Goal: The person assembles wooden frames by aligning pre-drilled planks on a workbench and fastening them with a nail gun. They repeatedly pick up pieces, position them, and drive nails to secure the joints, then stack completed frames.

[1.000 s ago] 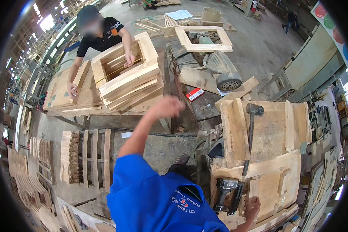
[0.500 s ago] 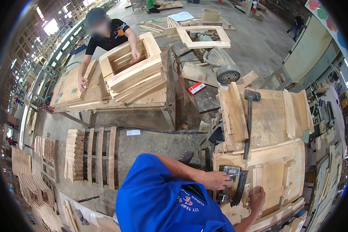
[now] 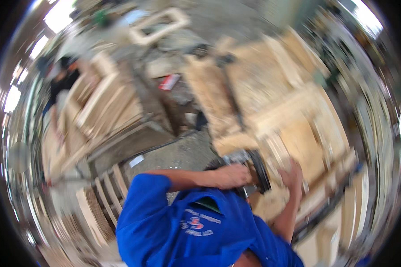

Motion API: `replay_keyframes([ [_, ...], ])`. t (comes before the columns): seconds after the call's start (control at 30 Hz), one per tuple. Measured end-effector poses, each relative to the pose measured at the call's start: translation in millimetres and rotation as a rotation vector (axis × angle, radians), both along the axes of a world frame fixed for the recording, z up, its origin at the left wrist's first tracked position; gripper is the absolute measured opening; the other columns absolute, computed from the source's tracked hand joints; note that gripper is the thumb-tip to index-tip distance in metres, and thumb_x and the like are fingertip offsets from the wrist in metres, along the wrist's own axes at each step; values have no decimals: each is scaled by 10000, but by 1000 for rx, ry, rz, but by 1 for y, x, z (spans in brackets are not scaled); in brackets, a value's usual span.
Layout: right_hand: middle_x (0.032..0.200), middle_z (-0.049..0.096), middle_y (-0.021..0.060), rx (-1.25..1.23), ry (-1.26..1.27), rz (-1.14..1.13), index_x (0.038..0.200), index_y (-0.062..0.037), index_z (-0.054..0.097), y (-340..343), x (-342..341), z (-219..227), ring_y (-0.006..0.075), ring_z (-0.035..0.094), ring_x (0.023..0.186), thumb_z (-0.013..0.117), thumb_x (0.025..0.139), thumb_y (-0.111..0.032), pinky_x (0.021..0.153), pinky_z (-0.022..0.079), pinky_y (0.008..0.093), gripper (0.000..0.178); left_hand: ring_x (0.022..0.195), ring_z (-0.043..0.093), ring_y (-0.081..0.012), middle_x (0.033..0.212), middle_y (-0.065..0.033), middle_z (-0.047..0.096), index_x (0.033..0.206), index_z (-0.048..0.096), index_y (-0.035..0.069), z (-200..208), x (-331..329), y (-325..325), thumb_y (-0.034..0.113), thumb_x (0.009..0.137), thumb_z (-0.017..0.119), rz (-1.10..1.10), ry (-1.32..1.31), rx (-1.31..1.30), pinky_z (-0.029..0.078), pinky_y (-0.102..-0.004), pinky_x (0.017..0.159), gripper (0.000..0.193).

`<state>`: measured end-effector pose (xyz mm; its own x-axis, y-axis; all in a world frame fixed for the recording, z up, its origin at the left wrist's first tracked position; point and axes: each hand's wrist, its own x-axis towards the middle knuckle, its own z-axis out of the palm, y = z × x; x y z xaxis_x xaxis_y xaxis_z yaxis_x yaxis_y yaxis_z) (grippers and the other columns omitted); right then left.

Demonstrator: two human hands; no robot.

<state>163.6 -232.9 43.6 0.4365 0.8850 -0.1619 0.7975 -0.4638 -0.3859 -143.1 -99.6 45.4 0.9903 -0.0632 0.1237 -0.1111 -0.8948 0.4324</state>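
Head swings, view now blurred. Pale wooden crate panel (image 3: 276, 120) lies past the fingertips. Left hand (image 3: 231, 175) has come onto the dark round-bodied power tool (image 3: 250, 169), fingers wrapped around it. Right hand (image 3: 293, 174) rests just beside; finger state unclear.

A wooden workbench (image 3: 298, 147) carries pale timber frame pieces (image 3: 272, 89), all motion-blurred; a dark power tool (image 3: 251, 167) rests at the frame pieces' near edge, and a hammer (image 3: 231, 84) lies along their left side
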Motion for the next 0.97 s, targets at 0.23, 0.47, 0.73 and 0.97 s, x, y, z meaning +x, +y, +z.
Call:
replay_keyframes([
  [0.23, 1305, 661, 198, 157, -49, -110, 1380, -28, 626, -10, -13, 10, 432, 621, 1173, 865, 747, -310, 1024, 476, 525, 733, 944, 680, -363, 937, -120, 704, 1037, 683, 76, 42, 18, 11, 281, 934, 705, 428, -68, -213, 533, -436, 808, 230],
  [0.47, 1326, 658, 168, 105, -88, -139, 1386, -28, 634, 1, -7, 23, 389, 607, 1199, 889, 717, -283, 1057, 459, 496, 760, 589, 682, -253, 757, -161, 718, 1143, 626, -73, -21, 96, 81, 305, 1033, 613, 1134, 165, -931, 543, -385, 569, 393],
  [0.73, 1329, 657, 154, 115, -9, -62, 1392, -32, 632, 5, 4, 22, 385, 597, 1191, 902, 710, -292, 1052, 460, 489, 779, 445, 525, -148, 636, -79, 590, 1069, 599, -60, -46, 124, 95, 201, 1045, 624, 1362, 37, -1344, 370, -309, 367, 263],
  [0.97, 1326, 648, 137, 137, 12, -40, 1408, -69, 628, 2, 9, 9, 382, 599, 1180, 893, 721, -337, 1024, 454, 484, 783, 466, 500, -134, 682, -52, 589, 1003, 619, -1, -44, 130, 89, 289, 1021, 706, 1382, -74, -1455, 357, -299, 369, 303],
])
